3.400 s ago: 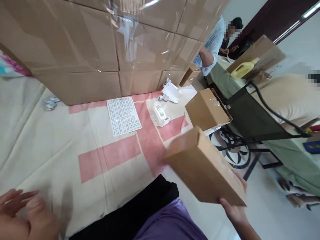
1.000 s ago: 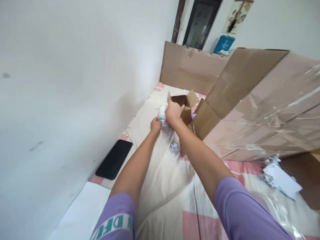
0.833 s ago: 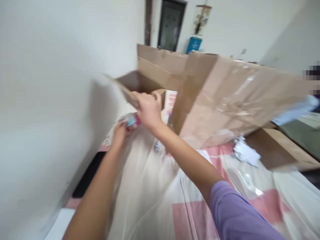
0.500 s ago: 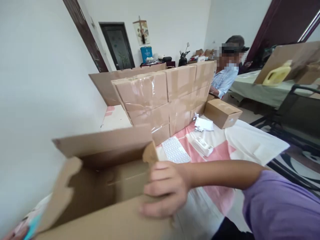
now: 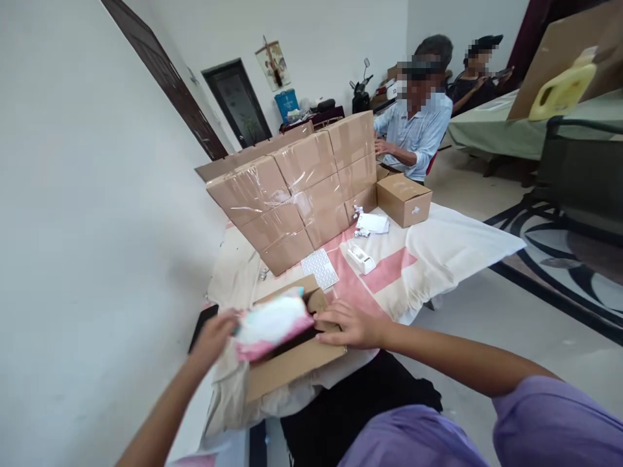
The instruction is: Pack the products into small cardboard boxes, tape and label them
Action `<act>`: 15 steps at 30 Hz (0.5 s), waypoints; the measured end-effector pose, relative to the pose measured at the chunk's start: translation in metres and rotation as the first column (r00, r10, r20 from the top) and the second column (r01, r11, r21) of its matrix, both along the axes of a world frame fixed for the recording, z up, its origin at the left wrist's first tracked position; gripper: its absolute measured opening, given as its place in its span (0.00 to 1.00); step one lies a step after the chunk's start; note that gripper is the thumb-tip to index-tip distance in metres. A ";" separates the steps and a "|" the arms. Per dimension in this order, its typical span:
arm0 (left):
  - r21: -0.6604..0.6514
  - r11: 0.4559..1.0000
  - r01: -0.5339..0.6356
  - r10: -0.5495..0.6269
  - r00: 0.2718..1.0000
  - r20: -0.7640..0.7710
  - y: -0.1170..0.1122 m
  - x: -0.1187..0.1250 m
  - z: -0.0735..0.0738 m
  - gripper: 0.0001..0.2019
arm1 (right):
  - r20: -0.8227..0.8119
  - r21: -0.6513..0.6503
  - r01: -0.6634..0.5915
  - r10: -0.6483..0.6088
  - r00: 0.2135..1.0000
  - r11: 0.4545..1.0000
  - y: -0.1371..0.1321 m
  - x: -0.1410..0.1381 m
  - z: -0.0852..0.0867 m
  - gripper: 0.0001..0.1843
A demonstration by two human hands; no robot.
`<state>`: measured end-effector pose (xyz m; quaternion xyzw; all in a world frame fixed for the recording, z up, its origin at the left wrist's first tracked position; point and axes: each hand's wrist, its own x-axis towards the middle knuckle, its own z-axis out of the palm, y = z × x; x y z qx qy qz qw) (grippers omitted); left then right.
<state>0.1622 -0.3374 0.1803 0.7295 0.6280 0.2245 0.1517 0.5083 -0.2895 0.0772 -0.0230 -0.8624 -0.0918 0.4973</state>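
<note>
A soft white package with pink and light-blue parts [image 5: 275,322] is over the opening of a cardboard box [image 5: 296,368], blurred by motion. My left hand [image 5: 214,334] grips it by its left end. On the right edge of that box, beside a raised flap, rests my right hand [image 5: 353,324], its fingers curled over the cardboard. The box stands open at the table's near edge, and the package hides much of its inside. Just beyond lies a white sheet with rows of grey labels [image 5: 320,268].
Stacked taped cartons [image 5: 296,194] form a wall across the cloth-covered table [image 5: 457,240]. A white tape dispenser [image 5: 361,259], white papers [image 5: 372,224] and a small closed carton [image 5: 403,200] lie to the right. Behind the cartons sits a person in a light-blue shirt [image 5: 413,136].
My left hand has come into view with the package over the box. The view has drawn back, making the box look smaller. My right hand stays at its right edge.
</note>
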 end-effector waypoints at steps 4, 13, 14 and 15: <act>-0.225 0.959 0.174 -0.249 0.896 -0.369 0.013 0.053 -0.039 0.06 | -0.058 -0.056 0.008 -0.011 0.998 0.998 -0.005 -0.004 -0.021 0.11; -0.299 0.917 0.263 -0.379 0.804 -0.457 0.032 0.054 -0.029 0.02 | 0.538 -0.372 0.202 0.033 0.842 0.906 0.013 -0.001 0.036 0.13; -0.264 0.927 0.268 -0.361 0.829 -0.427 0.033 0.049 -0.026 0.04 | 0.651 -0.351 0.266 0.030 0.759 0.898 0.015 -0.005 0.051 0.14; -0.219 0.941 0.257 -0.327 0.855 -0.402 0.032 0.043 -0.024 0.06 | 0.749 -0.308 0.314 0.025 0.662 0.898 0.016 -0.010 0.065 0.15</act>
